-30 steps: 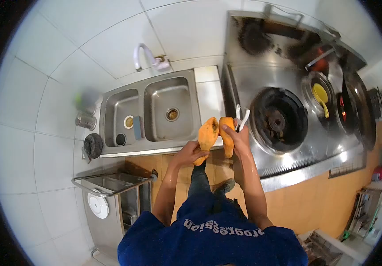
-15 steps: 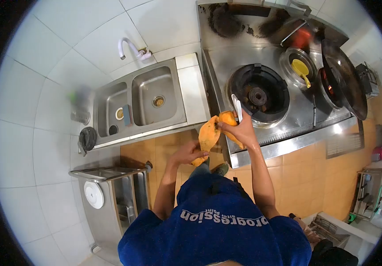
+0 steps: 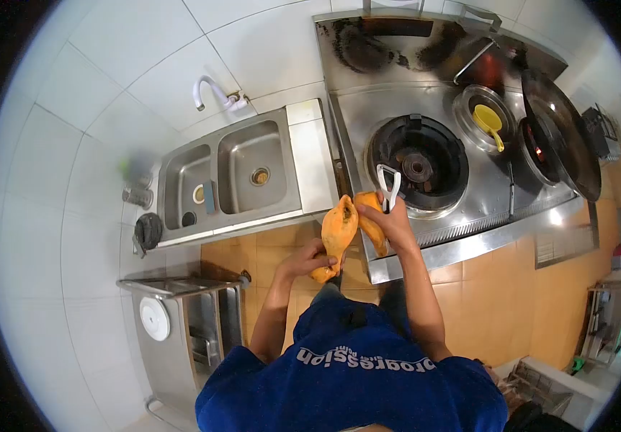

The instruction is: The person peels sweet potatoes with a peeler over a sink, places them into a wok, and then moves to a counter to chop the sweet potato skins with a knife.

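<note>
My left hand (image 3: 302, 261) is closed around the narrow lower part of a peeled orange squash (image 3: 340, 225). Its wider end points up toward the stove and has a dark hollow near the tip. In my right hand (image 3: 395, 227) are a second orange squash piece (image 3: 371, 229) and a white-handled peeler (image 3: 390, 186), which sticks up past the fingers. The two orange pieces are side by side, close together, in front of the stove's edge.
A double sink (image 3: 254, 162) with a curved faucet (image 3: 210, 92) stands ahead on the left. Ahead on the right, the steel stove has a black burner (image 3: 417, 167), a yellow ladle (image 3: 488, 119) in a pot and a tilted wok (image 3: 559, 137). A steel cart (image 3: 173, 338) sits at left.
The peeler has turned so its loop-shaped frame shows. The piece in my right hand now hangs more upright, and the left squash's hollow end has swung upward.
</note>
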Available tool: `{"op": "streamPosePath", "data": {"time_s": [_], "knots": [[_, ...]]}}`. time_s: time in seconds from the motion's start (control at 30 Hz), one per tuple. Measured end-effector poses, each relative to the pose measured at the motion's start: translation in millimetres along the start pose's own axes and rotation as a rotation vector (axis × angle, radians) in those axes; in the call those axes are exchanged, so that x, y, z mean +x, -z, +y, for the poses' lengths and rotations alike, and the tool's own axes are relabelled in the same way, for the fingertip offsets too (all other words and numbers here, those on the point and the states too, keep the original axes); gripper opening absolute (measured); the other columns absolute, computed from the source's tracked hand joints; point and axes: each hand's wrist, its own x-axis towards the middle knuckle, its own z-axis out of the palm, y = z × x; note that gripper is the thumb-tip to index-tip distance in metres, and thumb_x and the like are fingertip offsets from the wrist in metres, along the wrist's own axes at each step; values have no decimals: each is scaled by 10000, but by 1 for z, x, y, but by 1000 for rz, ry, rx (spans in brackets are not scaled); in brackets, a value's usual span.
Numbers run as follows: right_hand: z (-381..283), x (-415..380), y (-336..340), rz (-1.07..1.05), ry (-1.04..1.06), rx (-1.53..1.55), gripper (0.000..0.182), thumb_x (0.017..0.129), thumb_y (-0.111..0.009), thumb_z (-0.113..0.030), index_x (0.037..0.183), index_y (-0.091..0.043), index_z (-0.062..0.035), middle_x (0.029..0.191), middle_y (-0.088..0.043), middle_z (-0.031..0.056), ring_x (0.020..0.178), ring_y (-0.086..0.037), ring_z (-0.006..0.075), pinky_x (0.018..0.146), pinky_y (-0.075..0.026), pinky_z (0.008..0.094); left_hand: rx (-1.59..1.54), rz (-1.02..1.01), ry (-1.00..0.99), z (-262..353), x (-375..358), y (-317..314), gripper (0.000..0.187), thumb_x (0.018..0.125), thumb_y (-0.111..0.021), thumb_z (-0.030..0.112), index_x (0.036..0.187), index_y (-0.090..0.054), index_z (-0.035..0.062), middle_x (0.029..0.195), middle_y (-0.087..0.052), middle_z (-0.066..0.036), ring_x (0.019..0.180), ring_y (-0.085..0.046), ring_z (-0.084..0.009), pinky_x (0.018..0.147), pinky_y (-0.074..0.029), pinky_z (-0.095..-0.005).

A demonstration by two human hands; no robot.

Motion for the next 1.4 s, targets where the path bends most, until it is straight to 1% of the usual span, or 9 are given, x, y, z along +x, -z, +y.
{"op": "streamPosePath", "data": {"time_s": [0.27, 0.37, 0.5, 0.7, 0.77, 1.0, 1.1, 1.17, 1.4], "knots": [[14, -6, 94, -193, -236, 407, 411, 830, -743, -154, 1141, -551, 36, 1023, -650, 122, 842, -668, 199, 704, -555, 312, -146, 150, -62, -17, 53, -106, 283, 908, -652, 236, 1075, -585, 17, 957, -622, -57, 857, -622, -161, 774, -500, -312], [0, -19, 144, -235, -314, 509, 392, 846, -723, -177, 1137, -555, 26, 1018, -650, 117, 841, -668, 194, 706, -558, 317, -133, 236, -96, -22, 88, -155, 259, 906, -646, 213, 1065, -591, 15, 950, -623, -57, 856, -621, -162, 770, -497, -310], [-8, -29, 209, -226, -349, 545, 358, 869, -688, -203, 1127, -565, 13, 1004, -651, 102, 868, -665, 180, 716, -557, 307, -110, 279, -119, -39, 137, -213, 250, 896, -648, 205, 1045, -600, 9, 931, -628, -56, 852, -621, -160, 774, -494, -301], [-28, -48, 297, -251, -253, 566, 409, 885, -644, -213, 1176, -554, 60, 1110, -651, 174, 1005, -646, 233, 895, -521, 356, -22, 147, -199, -25, 198, -280, 357, 885, -677, 240, 1113, -538, 5, 943, -614, -99, 810, -625, -207, 754, -511, -354], [-31, -55, 324, -235, -218, 614, 419, 885, -645, -214, 1181, -552, 68, 1106, -652, 173, 1009, -646, 239, 902, -519, 359, -27, 148, -179, -15, 215, -301, 254, 897, -655, 232, 985, -610, -2, 873, -637, -67, 796, -626, -158, 744, -495, -292], [-34, -91, 429, -217, -160, 596, 411, 892, -648, -222, 1192, -554, 43, 1065, -658, 137, 901, -669, 215, 751, -565, 337, 43, 80, -257, -39, 279, -374, 276, 901, -655, 271, 972, -607, 9, 835, -630, -63, 798, -626, -161, 733, -494, -301], [-39, -105, 471, -222, -202, 583, 396, 894, -652, -230, 1187, -561, 20, 1073, -656, 126, 903, -664, 210, 733, -563, 342, -21, 129, -234, -46, 296, -410, 275, 905, -651, 273, 975, -603, 11, 848, -628, -65, 795, -629, -162, 726, -500, -301], [-48, -117, 492, -200, -212, 578, 383, 899, -648, -235, 1186, -562, 5, 1082, -653, 122, 923, -660, 213, 732, -562, 350, 63, 48, -203, -58, 313, -422, 387, 888, -675, 259, 1137, -519, 7, 941, -609, -92, 827, -624, -203, 739, -518, -357], [-68, -132, 564, -109, -150, 556, 397, 910, -629, -248, 1192, -543, 18, 1120, -649, 142, 891, -658, 211, 733, -560, 342, 12, 0, -211, -53, 362, -468, 327, 895, -663, 243, 1079, -538, 3, 942, -607, -97, 823, -629, -199, 719, -531, -344]]}}
